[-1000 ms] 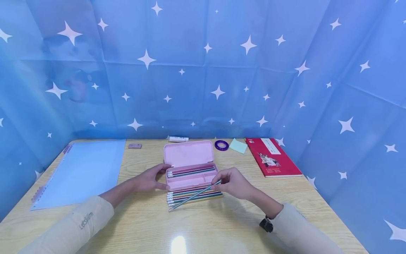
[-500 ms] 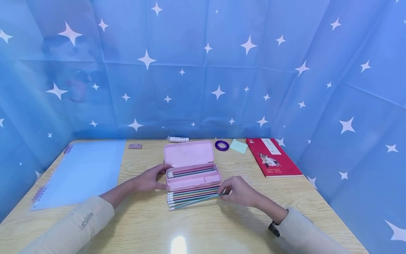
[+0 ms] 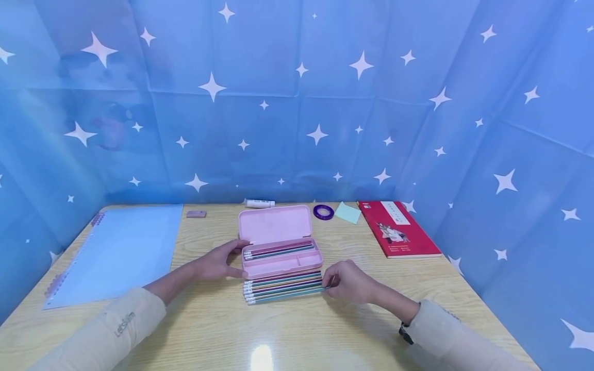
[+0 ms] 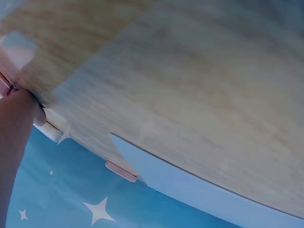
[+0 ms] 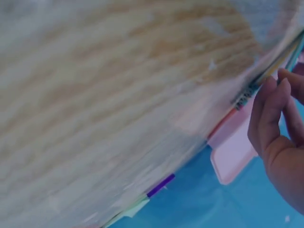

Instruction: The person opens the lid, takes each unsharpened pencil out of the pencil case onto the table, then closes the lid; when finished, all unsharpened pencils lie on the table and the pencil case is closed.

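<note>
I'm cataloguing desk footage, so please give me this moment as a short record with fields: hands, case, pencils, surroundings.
Left hand: holds the left end of the pink pencil case
Right hand: pinches the right end of a turquoise pencil
Case: lid open, more pencils lying inside along its hinged side
Loose pencils: side by side on the near side of the case, white-tipped ends left
Along the back: pinkish block, white tube, purple ring, pale green paper
Sides: pale spiral pad left, red book right
</note>
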The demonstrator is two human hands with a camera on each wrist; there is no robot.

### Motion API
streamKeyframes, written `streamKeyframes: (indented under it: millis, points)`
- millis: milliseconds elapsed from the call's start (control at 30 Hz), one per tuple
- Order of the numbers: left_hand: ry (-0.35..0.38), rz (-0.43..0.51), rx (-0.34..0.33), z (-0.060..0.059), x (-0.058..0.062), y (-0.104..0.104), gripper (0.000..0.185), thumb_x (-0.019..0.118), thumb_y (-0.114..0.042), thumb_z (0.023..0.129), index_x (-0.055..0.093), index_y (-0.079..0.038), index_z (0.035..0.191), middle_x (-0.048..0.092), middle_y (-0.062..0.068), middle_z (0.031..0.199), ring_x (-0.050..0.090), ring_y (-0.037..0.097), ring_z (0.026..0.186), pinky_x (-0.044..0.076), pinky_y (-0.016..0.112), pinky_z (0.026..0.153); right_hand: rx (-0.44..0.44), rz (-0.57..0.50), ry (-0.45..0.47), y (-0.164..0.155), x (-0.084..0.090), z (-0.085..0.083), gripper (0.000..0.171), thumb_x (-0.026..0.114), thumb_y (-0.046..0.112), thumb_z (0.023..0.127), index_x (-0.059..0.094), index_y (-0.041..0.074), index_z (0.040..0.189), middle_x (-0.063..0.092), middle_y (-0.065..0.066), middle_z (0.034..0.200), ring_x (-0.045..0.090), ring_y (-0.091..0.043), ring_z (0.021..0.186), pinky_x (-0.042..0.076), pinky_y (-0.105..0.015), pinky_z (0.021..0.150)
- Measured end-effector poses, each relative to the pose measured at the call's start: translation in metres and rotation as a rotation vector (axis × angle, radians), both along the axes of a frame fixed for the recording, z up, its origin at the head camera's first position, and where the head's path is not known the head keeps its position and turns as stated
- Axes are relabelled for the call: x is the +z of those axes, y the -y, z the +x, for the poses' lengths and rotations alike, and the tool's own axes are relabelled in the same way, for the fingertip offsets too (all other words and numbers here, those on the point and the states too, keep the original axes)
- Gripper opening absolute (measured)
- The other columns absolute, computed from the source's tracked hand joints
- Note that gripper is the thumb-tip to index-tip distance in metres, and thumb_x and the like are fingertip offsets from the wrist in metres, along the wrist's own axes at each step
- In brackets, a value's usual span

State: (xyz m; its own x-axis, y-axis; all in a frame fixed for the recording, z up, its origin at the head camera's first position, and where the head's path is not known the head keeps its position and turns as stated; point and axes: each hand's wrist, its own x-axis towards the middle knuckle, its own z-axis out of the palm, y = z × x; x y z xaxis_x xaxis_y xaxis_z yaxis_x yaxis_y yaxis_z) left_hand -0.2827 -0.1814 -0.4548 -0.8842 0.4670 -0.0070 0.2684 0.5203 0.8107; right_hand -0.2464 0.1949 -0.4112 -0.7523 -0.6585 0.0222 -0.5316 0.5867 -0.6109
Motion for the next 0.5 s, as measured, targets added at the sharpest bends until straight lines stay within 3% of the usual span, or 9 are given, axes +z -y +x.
streamKeyframes:
  millis: [167,500]
  points:
    - [0.004,-0.010,-0.001,-0.0004,-0.0007,0.0001,0.089,0.083,-0.035,0.080,0.036,-0.008,0.151,0.046,0.010,0.146,0.040,0.032,0.136,0.025,0.050,0.118,-0.042,0.005,0.019,0.0029,-0.0046,0.0000,0.008,0.076,-0.003,0.082,0.074,0.006,0.083,0.068,0.005,0.076,0.057,-0.006,0.065,0.052,-0.020,0.059]
    - [-0.007,-0.008,0.011,-0.0006,0.0009,-0.0030,0.076,0.075,-0.034,0.089,0.038,-0.006,0.149,0.048,0.010,0.143,0.043,0.031,0.133,0.029,0.049,0.117,-0.070,0.033,-0.011,0.0078,-0.0059,0.0004,0.010,0.079,-0.001,0.080,0.073,0.007,0.082,0.070,0.001,0.080,0.059,-0.006,0.069,0.054,-0.020,0.066]
